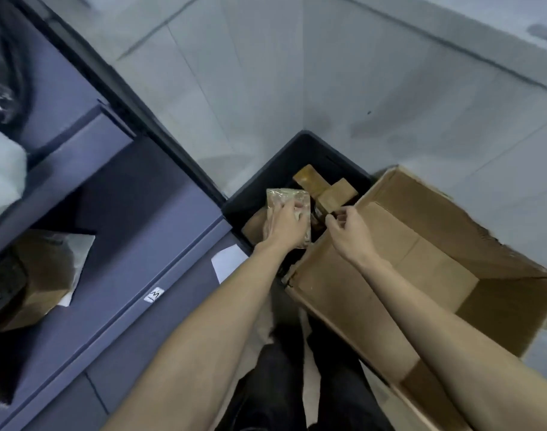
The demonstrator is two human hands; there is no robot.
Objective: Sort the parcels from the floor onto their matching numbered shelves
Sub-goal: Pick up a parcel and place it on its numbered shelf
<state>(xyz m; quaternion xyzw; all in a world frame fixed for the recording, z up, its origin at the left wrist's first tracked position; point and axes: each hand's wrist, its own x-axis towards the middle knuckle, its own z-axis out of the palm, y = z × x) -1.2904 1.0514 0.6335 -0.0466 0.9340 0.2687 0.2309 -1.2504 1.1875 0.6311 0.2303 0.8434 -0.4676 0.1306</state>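
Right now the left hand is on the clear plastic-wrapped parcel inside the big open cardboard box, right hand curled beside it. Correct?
Not quite. The left hand is on the clear plastic-wrapped parcel, but that parcel sits in the dark plastic bin, not the big open cardboard box. The right hand is curled beside it. The head view shows this.
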